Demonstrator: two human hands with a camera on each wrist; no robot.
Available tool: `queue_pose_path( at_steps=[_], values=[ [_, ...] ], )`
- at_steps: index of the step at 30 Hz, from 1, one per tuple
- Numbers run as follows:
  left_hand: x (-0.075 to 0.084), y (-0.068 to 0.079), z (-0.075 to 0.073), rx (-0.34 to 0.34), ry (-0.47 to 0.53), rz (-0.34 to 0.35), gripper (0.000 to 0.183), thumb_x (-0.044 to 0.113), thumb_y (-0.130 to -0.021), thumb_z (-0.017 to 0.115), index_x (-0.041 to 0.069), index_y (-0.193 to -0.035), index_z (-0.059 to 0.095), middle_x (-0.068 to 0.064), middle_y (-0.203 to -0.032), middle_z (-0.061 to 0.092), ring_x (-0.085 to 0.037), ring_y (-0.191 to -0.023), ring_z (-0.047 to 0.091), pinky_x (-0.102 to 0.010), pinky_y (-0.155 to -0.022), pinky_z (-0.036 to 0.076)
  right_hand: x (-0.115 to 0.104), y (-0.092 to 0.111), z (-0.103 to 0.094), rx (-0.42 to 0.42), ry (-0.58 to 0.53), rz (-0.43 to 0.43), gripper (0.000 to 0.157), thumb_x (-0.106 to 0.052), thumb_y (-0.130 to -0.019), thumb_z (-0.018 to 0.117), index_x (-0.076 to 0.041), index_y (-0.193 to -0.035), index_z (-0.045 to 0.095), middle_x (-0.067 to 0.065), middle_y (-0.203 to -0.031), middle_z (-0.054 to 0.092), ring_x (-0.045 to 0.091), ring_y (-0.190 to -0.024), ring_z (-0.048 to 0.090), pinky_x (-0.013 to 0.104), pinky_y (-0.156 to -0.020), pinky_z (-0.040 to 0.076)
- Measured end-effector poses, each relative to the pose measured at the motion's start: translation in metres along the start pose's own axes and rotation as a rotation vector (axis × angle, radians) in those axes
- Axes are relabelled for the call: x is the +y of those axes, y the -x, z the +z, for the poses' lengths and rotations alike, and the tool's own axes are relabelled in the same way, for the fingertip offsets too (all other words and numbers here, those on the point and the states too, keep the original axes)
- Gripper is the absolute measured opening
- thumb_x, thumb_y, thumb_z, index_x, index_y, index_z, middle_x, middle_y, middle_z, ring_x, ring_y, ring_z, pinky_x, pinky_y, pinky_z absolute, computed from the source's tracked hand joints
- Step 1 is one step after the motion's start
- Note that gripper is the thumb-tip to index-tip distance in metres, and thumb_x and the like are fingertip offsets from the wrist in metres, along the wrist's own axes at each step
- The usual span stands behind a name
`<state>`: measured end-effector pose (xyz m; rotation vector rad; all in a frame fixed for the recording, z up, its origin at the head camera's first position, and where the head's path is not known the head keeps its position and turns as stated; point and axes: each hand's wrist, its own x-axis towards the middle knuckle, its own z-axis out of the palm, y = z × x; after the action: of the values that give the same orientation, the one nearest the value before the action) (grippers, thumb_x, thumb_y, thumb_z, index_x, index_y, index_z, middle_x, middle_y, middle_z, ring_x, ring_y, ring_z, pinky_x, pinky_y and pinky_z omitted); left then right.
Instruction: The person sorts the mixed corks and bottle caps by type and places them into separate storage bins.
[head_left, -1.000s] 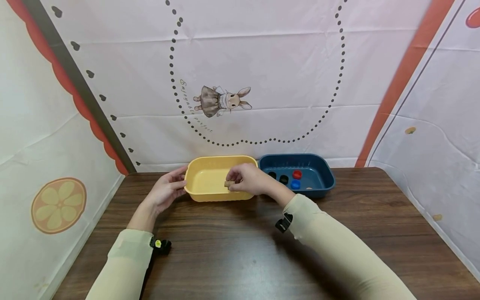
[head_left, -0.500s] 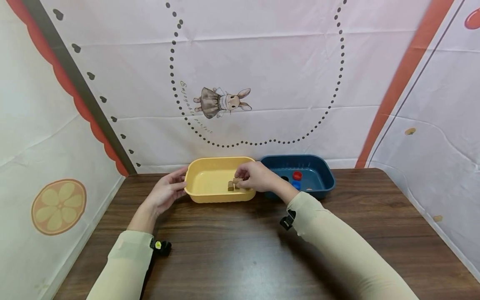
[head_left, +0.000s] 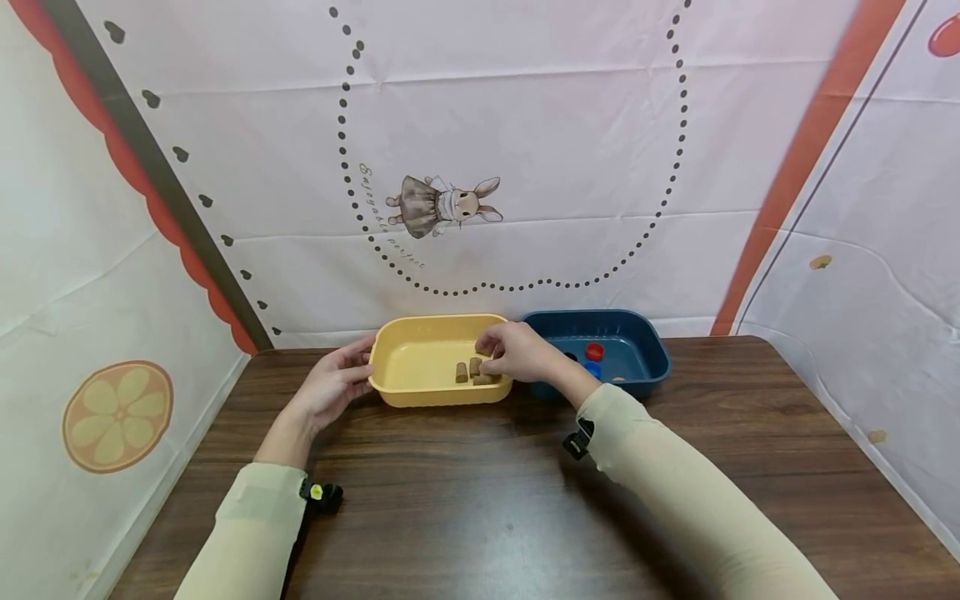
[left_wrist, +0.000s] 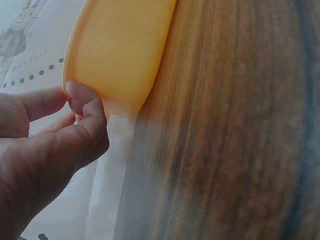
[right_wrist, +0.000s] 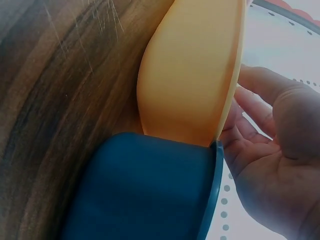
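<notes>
My left hand (head_left: 335, 381) pinches the left end of the yellow tray (head_left: 408, 397); in the left wrist view thumb and fingers (left_wrist: 82, 92) close on its rim. My right hand (head_left: 517, 352) reaches over the tray's right end, thumb and forefinger spread apart. Just below and left of its fingertips, several small brown corks lie in the tray, among them an upright-looking cork (head_left: 461, 372) and a cork on its side (head_left: 482, 380). In the right wrist view, the right fingertips are hidden behind the tray's rim.
A dark blue tray (head_left: 645, 386) adjoins the yellow one on the right. Inside it are a red cap (head_left: 595, 352), a blue cap (head_left: 593, 368) and a partly covered black one. Behind both trays rises a printed cloth (head_left: 570, 167). Both stand at the far edge of the wooden table (head_left: 450, 492).
Corks have come out of the right hand into the yellow tray, where more now lie. That hand has shifted slightly right and its fingers have parted. The left hand keeps its hold.
</notes>
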<state>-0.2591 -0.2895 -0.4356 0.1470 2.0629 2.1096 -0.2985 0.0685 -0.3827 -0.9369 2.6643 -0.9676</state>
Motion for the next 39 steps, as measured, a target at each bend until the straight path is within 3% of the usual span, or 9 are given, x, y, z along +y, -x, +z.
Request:
queue_pose_path(
  at_steps=[12,16,23,33,39],
  values=[
    [-0.001,-0.003,0.000,-0.008,0.004,-0.002,0.063,-0.004,-0.110,0.049,0.003,-0.168,0.027,-0.027,-0.140,0.041,-0.024,-0.114,0.059,-0.027,-0.086,0.058,0.008,0.015,-0.010,0.080,-0.222,-0.008,0.037,-0.021,-0.093,0.084,-0.004,-0.125,0.074,0.004,-0.107,0.071,0.020,-0.096,0.066,0.038,-0.085,0.056],
    [-0.001,-0.003,0.000,-0.003,0.004,-0.008,0.063,-0.004,-0.110,0.050,0.003,-0.168,0.026,-0.025,-0.140,0.041,-0.024,-0.115,0.058,-0.026,-0.087,0.058,0.010,0.021,-0.015,0.099,-0.241,-0.006,0.040,-0.023,-0.093,0.085,-0.003,-0.126,0.073,0.003,-0.104,0.070,0.021,-0.094,0.066,0.037,-0.084,0.056],
    [-0.001,-0.003,-0.001,0.014,-0.003,-0.013,0.064,-0.003,-0.109,0.052,0.005,-0.168,0.027,-0.023,-0.137,0.043,-0.024,-0.113,0.058,-0.026,-0.086,0.058,0.009,0.036,-0.025,0.135,-0.265,0.000,0.033,-0.025,-0.095,0.084,-0.011,-0.123,0.074,0.003,-0.105,0.071,0.021,-0.093,0.066,0.036,-0.084,0.057],
    [0.000,-0.004,-0.003,0.041,-0.020,-0.024,0.062,-0.002,-0.110,0.050,0.006,-0.168,0.028,-0.025,-0.141,0.041,-0.028,-0.117,0.056,-0.027,-0.086,0.058,0.016,0.066,-0.036,0.165,-0.352,0.012,0.035,-0.024,-0.095,0.084,-0.010,-0.125,0.073,0.005,-0.109,0.072,0.024,-0.099,0.067,0.035,-0.085,0.058],
    [0.006,0.001,-0.006,0.101,-0.100,-0.050,0.061,0.008,-0.111,0.055,0.006,-0.167,0.032,-0.021,-0.138,0.046,-0.021,-0.107,0.062,-0.030,-0.088,0.059,0.023,0.082,-0.042,0.179,-0.366,0.046,0.037,-0.027,-0.095,0.084,-0.012,-0.126,0.073,0.011,-0.117,0.072,0.026,-0.102,0.067,0.035,-0.086,0.059]
  ],
)
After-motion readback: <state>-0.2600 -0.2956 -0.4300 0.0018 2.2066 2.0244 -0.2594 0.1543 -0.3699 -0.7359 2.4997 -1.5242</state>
